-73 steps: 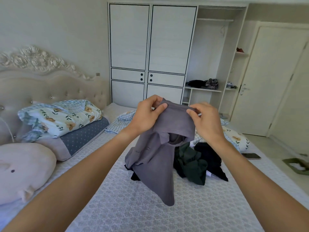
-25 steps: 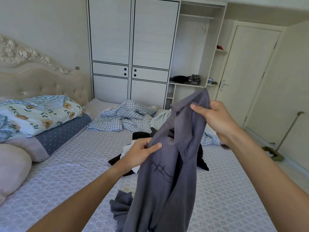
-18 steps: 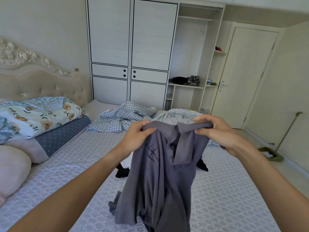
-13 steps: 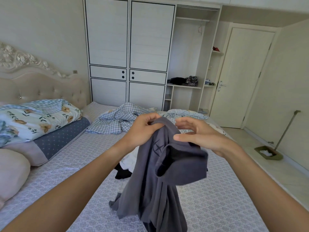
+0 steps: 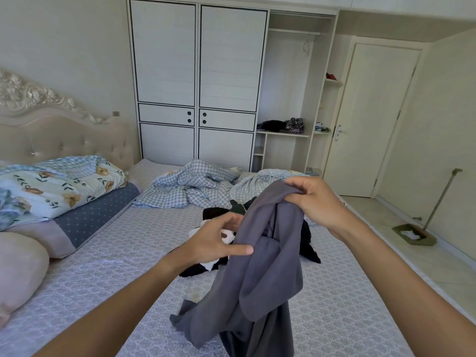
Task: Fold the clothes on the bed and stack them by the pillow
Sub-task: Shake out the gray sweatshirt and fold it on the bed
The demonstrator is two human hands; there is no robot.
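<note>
A grey shirt [image 5: 260, 274] hangs bunched and twisted above the bed [image 5: 116, 266], its lower end trailing onto the cover. My right hand [image 5: 316, 202] pinches its top edge at the upper right. Lower down, my left hand [image 5: 213, 240] is at the shirt's left edge with fingers spread and the straight thumb lying on the fabric. Behind the shirt lies a pile of black clothes [image 5: 307, 246] with a white piece [image 5: 226, 235], partly hidden. A blue dotted pillow [image 5: 98, 212] lies at the left by the headboard.
A folded floral quilt [image 5: 59, 184] rests on the pillow, and a pink cushion [image 5: 18, 269] sits at the near left. A crumpled checked blanket [image 5: 195, 186] lies at the far end. Beyond stand a wardrobe [image 5: 198, 73] and door [image 5: 373, 119]; a dustpan [image 5: 412, 234] is on the floor.
My left hand has let go of the shirt's top and dropped lower to its left edge. My right hand has moved right, still holding the top, and the shirt hangs more twisted.
</note>
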